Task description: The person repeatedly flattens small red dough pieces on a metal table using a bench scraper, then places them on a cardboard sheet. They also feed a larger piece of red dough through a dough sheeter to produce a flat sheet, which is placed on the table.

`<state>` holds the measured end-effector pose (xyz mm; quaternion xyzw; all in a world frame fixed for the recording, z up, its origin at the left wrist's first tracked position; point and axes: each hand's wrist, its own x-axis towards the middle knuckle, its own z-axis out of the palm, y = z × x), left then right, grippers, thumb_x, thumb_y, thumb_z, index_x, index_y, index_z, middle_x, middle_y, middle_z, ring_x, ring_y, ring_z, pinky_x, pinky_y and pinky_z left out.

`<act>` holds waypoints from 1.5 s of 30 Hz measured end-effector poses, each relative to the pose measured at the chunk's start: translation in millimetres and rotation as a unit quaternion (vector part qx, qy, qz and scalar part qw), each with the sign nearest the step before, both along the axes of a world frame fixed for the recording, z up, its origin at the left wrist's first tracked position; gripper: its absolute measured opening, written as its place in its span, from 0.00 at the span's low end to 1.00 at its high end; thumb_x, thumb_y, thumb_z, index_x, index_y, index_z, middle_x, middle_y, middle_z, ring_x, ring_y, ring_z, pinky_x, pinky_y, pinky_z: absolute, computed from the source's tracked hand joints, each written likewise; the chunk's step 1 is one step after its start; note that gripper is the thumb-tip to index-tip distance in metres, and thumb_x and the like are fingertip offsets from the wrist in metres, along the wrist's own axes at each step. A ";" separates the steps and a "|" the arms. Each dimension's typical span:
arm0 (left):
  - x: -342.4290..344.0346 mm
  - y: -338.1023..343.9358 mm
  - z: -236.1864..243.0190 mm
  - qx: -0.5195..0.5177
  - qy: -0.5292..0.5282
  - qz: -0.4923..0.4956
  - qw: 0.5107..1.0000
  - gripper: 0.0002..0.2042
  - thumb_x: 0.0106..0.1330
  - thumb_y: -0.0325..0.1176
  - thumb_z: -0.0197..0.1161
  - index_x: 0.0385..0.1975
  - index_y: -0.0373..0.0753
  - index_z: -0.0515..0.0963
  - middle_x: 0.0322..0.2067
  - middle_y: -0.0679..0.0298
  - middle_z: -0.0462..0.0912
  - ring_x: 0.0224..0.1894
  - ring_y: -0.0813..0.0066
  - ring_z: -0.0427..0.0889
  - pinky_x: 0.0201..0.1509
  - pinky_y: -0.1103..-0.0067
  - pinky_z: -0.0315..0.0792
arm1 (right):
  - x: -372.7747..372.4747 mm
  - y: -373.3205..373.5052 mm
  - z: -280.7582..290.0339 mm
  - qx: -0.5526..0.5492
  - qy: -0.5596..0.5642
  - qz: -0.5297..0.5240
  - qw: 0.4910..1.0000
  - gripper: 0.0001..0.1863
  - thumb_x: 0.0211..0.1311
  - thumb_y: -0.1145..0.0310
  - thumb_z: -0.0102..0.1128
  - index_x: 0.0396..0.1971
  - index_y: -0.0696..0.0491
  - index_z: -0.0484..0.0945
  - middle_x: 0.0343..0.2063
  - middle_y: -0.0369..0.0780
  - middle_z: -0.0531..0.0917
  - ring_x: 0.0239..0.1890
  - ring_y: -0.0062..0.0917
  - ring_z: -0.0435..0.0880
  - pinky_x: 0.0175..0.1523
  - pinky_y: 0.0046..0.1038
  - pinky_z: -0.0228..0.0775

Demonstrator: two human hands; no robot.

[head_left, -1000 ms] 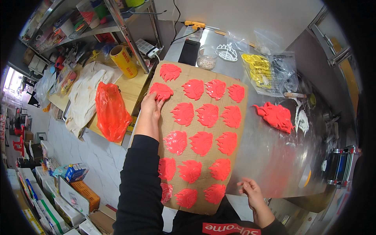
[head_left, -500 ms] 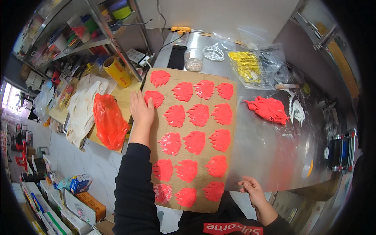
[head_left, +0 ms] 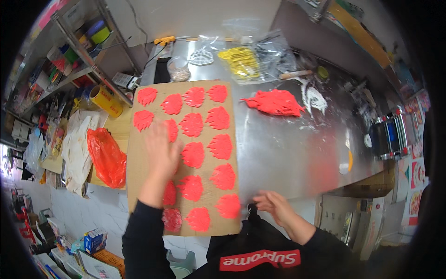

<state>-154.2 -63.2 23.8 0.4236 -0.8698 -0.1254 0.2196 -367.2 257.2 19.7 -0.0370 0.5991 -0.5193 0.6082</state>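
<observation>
A brown cardboard sheet (head_left: 227, 151) carries rows of flat red pieces (head_left: 192, 124) with jagged, flame-like edges, some glossy. My left hand (head_left: 160, 153), slightly blurred, is over the left part of the sheet with fingers extended, partly covering the pieces there; whether it touches them I cannot tell. My right hand (head_left: 278, 209) is open, fingers loosely bent, just off the sheet's lower right edge beside the metal table's front (head_left: 278, 167). A crumpled red mass (head_left: 274, 102) lies on the metal beside white smears (head_left: 313, 98).
Behind are a clear tub (head_left: 179, 69), bagged yellow items (head_left: 239, 63), a white cutter (head_left: 200, 56) and a wooden-handled tool (head_left: 295, 74). A roller machine (head_left: 390, 132) stands right. Left are a shelf rack (head_left: 83, 69), a red bag (head_left: 106, 158), cloth (head_left: 79, 149) and a yellow roll (head_left: 106, 100).
My left hand has left the upper-left piece it was fingering and moved rightward and down over the sheet. My right hand is slightly higher. The whole view has shifted.
</observation>
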 end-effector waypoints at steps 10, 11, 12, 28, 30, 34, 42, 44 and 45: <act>-104.6 277.1 34.9 0.155 0.097 -0.198 0.963 0.35 0.62 0.41 0.57 0.66 0.33 0.53 0.67 0.47 0.52 0.70 0.51 0.50 0.70 0.62 0.45 | -42.5 15.3 86.5 -0.373 -0.131 0.002 0.919 0.36 0.69 0.41 0.32 0.64 0.56 0.57 0.63 0.44 0.63 0.66 0.32 0.57 0.67 0.36 0.50; -105.2 287.0 27.6 0.217 0.177 -0.164 0.946 0.34 0.61 0.40 0.61 0.65 0.33 0.56 0.63 0.44 0.61 0.65 0.51 0.62 0.65 0.65 0.57 | -59.8 33.3 92.6 -0.372 -0.025 0.031 0.928 0.31 0.71 0.47 0.35 0.60 0.58 0.61 0.58 0.45 0.69 0.62 0.30 0.64 0.64 0.33 0.56; -105.0 298.3 20.5 0.310 0.162 -0.098 0.932 0.33 0.61 0.38 0.62 0.64 0.34 0.58 0.57 0.46 0.69 0.59 0.53 0.70 0.59 0.69 0.65 | -75.1 52.9 95.6 -0.332 0.002 0.042 0.943 0.29 0.71 0.49 0.37 0.59 0.58 0.63 0.56 0.45 0.71 0.58 0.28 0.67 0.62 0.32 0.58; -78.6 348.2 -12.8 0.388 0.251 0.039 0.886 0.24 0.65 0.34 0.57 0.61 0.40 0.63 0.49 0.58 0.79 0.50 0.68 0.79 0.53 0.75 0.72 | -239.2 -50.9 8.8 -0.195 0.478 0.192 0.834 0.18 0.62 0.68 0.56 0.51 0.58 0.71 0.48 0.44 0.78 0.45 0.26 0.77 0.51 0.27 0.69; -72.6 339.9 -13.9 0.399 0.279 0.059 0.872 0.24 0.66 0.32 0.57 0.61 0.38 0.63 0.49 0.58 0.79 0.50 0.70 0.78 0.54 0.75 0.71 | -259.8 -105.6 4.4 -0.146 0.644 0.264 0.703 0.25 0.57 0.68 0.60 0.54 0.60 0.69 0.50 0.49 0.76 0.54 0.39 0.74 0.59 0.34 0.64; -60.2 321.8 -17.6 0.395 0.257 0.059 0.880 0.23 0.66 0.33 0.57 0.61 0.38 0.64 0.47 0.58 0.79 0.48 0.71 0.79 0.53 0.76 0.71 | -287.2 -193.9 -5.1 -0.046 0.774 0.321 0.544 0.33 0.55 0.61 0.61 0.59 0.59 0.64 0.62 0.51 0.65 0.64 0.42 0.62 0.67 0.38 0.52; -51.2 313.2 -19.0 0.372 0.321 0.142 0.859 0.24 0.62 0.27 0.60 0.59 0.36 0.65 0.46 0.57 0.80 0.45 0.71 0.80 0.50 0.76 0.72 | -325.7 -275.5 -33.1 0.060 0.730 0.405 0.547 0.45 0.36 0.35 0.67 0.50 0.55 0.74 0.51 0.49 0.76 0.55 0.42 0.73 0.60 0.37 0.63; -51.2 318.7 -18.1 0.362 0.312 0.159 0.864 0.24 0.62 0.26 0.60 0.59 0.35 0.66 0.45 0.58 0.80 0.45 0.73 0.79 0.49 0.77 0.72 | -329.5 -280.4 -27.0 0.080 0.688 0.450 0.563 0.43 0.33 0.36 0.69 0.47 0.53 0.77 0.49 0.48 0.77 0.53 0.42 0.75 0.59 0.35 0.65; -52.2 322.0 -17.7 0.370 0.316 0.183 0.855 0.24 0.62 0.25 0.61 0.59 0.35 0.66 0.45 0.58 0.80 0.45 0.73 0.79 0.49 0.77 0.72 | -330.4 -281.2 -21.3 0.066 0.655 0.471 0.587 0.42 0.32 0.36 0.70 0.46 0.52 0.79 0.48 0.48 0.78 0.52 0.41 0.75 0.58 0.35 0.66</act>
